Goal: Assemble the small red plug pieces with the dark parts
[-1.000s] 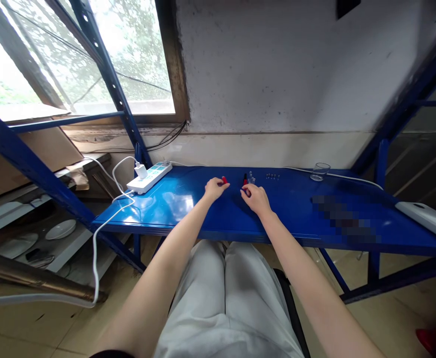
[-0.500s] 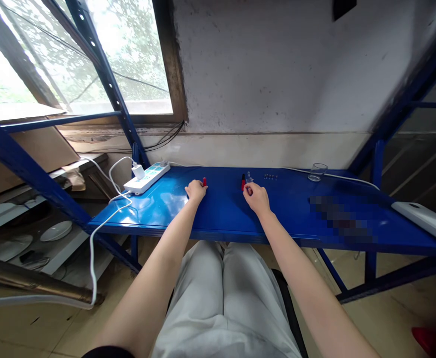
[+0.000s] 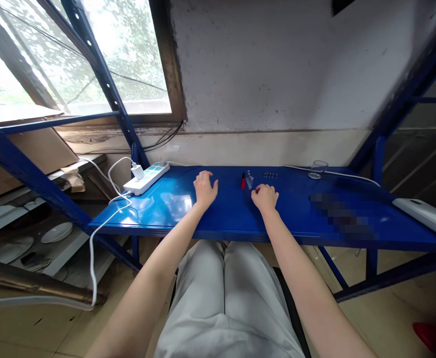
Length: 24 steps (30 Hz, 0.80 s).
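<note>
Counter (image 3: 221,219) of blue metal bears the left hand (image 3: 205,187) flat, grip wide and empty, and the right hand (image 3: 265,197), grip curled narrow, just beside an upright small red tube (image 3: 243,182); power strip (image 3: 146,177) lettering is too small to read.

A white plastic power strip (image 3: 146,178) lies at the back left of the glossy blue metal shelf board (image 3: 221,221). A white charger plug (image 3: 138,171) sits in it, and its white cable (image 3: 91,263) droops floorward. A clear drinking glass (image 3: 317,169) stands near the wall. White ceramic plates (image 3: 55,232) rest on a lower rack.
</note>
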Available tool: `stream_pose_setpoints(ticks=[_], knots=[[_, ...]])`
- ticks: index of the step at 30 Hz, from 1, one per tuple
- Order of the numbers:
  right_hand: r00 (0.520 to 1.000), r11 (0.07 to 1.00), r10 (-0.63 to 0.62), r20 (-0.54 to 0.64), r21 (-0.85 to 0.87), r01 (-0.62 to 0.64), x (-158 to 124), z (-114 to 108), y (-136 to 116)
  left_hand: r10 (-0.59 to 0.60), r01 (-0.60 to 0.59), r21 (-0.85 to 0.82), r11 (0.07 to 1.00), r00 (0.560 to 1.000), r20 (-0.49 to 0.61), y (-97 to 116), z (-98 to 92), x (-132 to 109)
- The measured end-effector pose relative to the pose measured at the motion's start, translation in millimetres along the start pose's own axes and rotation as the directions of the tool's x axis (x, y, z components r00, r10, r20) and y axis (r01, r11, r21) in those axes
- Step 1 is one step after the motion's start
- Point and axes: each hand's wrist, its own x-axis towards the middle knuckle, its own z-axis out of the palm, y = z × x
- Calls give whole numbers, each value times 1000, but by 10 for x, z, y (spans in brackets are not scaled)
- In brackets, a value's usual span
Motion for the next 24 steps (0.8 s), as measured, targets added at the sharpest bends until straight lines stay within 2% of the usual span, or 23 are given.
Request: stream_pose_setpoints(ticks=[1,3,5,9,13,17,24], knots=[[1000,1000,-1,4,-11,1,5,18,10,110,-109,-25,994,993,39,98,18,-28],[1000,1000,-10,1,-26,10,15,46,27,294,-287,-69,956,945,145,283,82,-82],[1000,999,-21,3,-39,21,22,65,37,361,-349,-90,933,905,224,423,178,-134],[999,997,-29,31,-70,31,37,79,37,321,-314,-72,947,894,314,526,378,-215],[998,996,-35,54,-84,40,51,79,19,305,-307,-53,950,882,360,510,462,-215],[997,994,-37,72,-101,45,74,107,15,324,-329,-38,943,890,321,530,475,-147],[998,995,-31,45,-92,35,143,208,45,256,-235,-118,965,943,214,552,576,-64]])
